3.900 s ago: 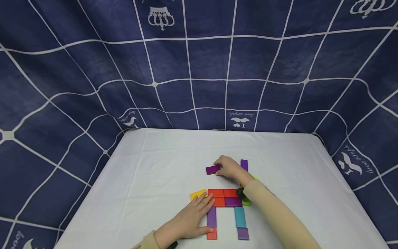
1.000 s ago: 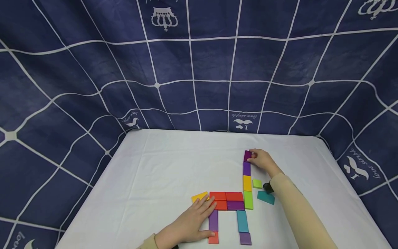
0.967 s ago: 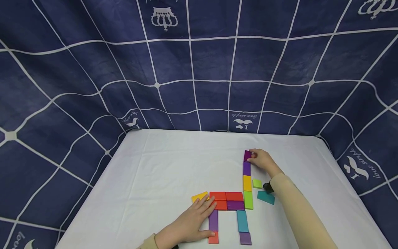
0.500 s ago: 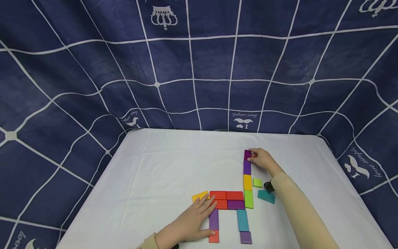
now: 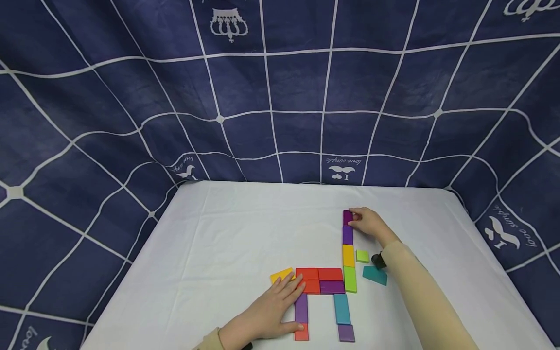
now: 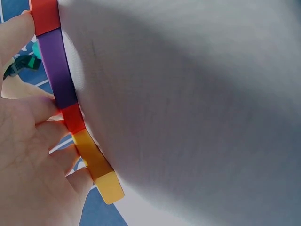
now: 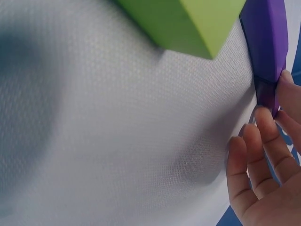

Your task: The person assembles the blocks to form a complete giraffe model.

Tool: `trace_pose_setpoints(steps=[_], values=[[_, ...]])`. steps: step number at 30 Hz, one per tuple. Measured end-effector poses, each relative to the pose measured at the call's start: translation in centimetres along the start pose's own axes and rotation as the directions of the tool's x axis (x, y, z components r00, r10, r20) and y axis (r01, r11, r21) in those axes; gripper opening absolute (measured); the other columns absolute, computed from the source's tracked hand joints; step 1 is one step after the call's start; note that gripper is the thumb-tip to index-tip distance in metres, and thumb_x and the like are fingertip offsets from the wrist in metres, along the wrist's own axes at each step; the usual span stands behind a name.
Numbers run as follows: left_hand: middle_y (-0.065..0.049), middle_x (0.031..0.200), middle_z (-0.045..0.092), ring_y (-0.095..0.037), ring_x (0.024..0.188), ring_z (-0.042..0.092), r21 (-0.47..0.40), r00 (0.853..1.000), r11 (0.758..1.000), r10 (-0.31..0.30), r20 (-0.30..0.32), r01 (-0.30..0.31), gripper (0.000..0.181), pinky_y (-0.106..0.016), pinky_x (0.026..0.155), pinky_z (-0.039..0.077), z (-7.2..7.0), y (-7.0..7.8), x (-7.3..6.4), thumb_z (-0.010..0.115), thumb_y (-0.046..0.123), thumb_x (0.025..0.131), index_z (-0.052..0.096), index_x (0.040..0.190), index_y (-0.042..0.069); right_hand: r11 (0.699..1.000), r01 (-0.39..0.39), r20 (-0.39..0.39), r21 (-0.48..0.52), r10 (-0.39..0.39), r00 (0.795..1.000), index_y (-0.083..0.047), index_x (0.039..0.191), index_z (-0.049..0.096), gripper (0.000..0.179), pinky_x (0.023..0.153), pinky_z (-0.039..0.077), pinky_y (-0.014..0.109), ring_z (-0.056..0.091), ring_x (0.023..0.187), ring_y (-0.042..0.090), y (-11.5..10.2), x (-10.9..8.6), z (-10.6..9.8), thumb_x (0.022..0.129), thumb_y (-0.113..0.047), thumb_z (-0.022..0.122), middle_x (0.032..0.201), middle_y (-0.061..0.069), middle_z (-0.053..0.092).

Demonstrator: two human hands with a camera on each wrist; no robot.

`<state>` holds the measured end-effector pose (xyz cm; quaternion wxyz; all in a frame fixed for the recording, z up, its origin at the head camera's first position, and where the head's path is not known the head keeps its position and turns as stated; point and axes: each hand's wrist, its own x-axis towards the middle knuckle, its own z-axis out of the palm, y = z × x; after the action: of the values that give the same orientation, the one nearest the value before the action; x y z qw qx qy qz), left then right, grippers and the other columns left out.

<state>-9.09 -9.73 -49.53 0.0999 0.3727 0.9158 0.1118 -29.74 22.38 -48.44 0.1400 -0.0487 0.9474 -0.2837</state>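
Note:
Flat coloured tiles form a long-necked figure on the white cloth. At the far end of its upright column, my right hand (image 5: pixel 370 224) pinches a dark purple tile (image 5: pixel 347 217) between thumb and fingers. That tile meets a violet tile (image 5: pixel 347 235), followed by a yellow tile (image 5: pixel 348 255) and a green tile (image 5: pixel 350 279). My left hand (image 5: pixel 267 313) lies with fingers spread against the body's left side. Its fingertips touch the red tiles (image 5: pixel 307 274) and yellow wedge (image 5: pixel 281 275), while the thumb touches the lower red tile (image 5: pixel 302 335). A purple leg tile (image 6: pixel 56 68) shows beside the left palm.
Right of the column lie a loose small lime tile (image 5: pixel 362 256) and a teal four-sided tile (image 5: pixel 375 275), close to the right wrist. A blue tile (image 5: pixel 342 309) and a purple square (image 5: pixel 346 333) make the other leg. A navy checked curtain (image 5: pixel 297 87) surrounds the table.
My right hand has carried the dark purple tile rightward and away to the column's far end, where it has stayed for the last second. The left hand has kept its place.

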Motion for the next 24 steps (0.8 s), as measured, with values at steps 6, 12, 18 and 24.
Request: trace_pose_setpoints(steps=[6,12,18,24], values=[[-0.005,0.164,0.025,-0.029,0.151,0.022,0.026,1.000,1.000,0.012,-0.023,-0.012,0.084,-0.047,0.118,0.031,0.06,0.04,-0.03,0.043,0.067,0.094,0.030,0.156,0.011,1.000,0.011,0.006,0.006,-0.011,1.000,0.000,0.144,0.046,0.057,0.087,0.046,0.039,0.050,0.096,0.028,-0.01,-0.04,-0.03,0.095,-0.018,0.066,0.100,0.014,0.055],[-0.006,0.164,0.025,-0.030,0.151,0.023,0.029,0.999,0.999,0.015,-0.029,-0.014,0.084,-0.047,0.118,0.032,0.06,0.06,0.01,0.042,0.067,0.094,0.030,0.155,0.011,1.000,0.021,0.008,0.013,-0.021,1.000,0.001,0.144,0.046,0.056,0.086,0.045,0.038,0.050,0.096,0.028,0.02,-0.09,-0.15,0.095,-0.018,0.066,0.100,0.014,0.055],[-0.006,0.164,0.025,-0.030,0.151,0.023,0.014,1.000,1.000,0.008,-0.027,-0.008,0.084,-0.047,0.118,0.032,0.09,0.06,0.05,0.044,0.067,0.094,0.030,0.155,0.011,1.000,0.023,0.009,0.019,-0.023,1.000,0.001,0.144,0.046,0.056,0.084,0.045,0.036,0.050,0.095,0.028,-0.03,-0.19,-0.23,0.094,-0.018,0.066,0.100,0.014,0.055],[-0.005,0.164,0.024,-0.030,0.151,0.023,-0.001,1.000,1.000,0.000,-0.016,0.000,0.084,-0.048,0.118,0.031,0.15,-0.02,0.11,0.044,0.067,0.094,0.029,0.156,0.012,0.999,0.034,0.002,0.017,-0.034,0.999,0.004,0.145,0.042,0.058,0.087,0.047,0.041,0.052,0.093,0.028,0.09,-0.29,-0.21,0.097,-0.023,0.062,0.103,0.017,0.058]])
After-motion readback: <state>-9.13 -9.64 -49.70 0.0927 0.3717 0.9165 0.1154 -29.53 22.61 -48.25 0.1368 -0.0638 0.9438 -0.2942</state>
